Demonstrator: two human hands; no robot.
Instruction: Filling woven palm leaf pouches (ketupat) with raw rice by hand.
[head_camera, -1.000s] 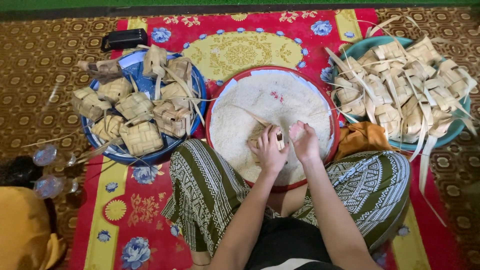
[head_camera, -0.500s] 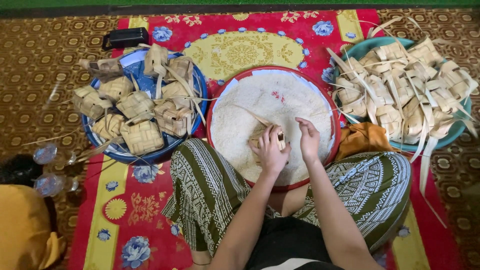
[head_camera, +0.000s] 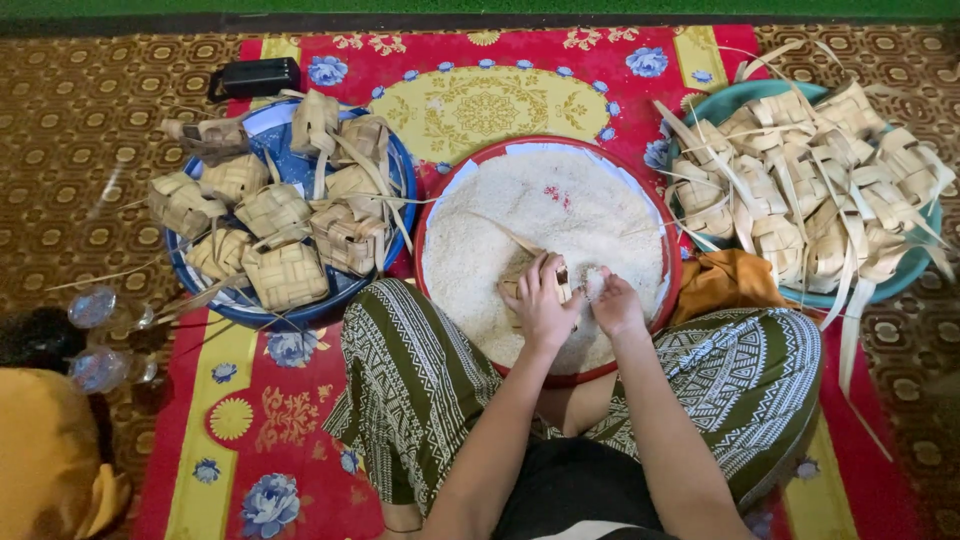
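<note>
Over the near side of the rice tray (head_camera: 440, 215), the left hand (head_camera: 540, 305) grips a woven pouch (head_camera: 520, 285) while the right hand (head_camera: 612, 305), fingers pinched around rice (head_camera: 594, 283), hovers beside its mouth, so grains may miss the narrow opening and scatter.

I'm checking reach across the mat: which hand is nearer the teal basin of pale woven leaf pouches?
Right. The right hand is over the rice on the side toward the teal basin; the left hand sits further from it, holding a woven pouch.
</note>
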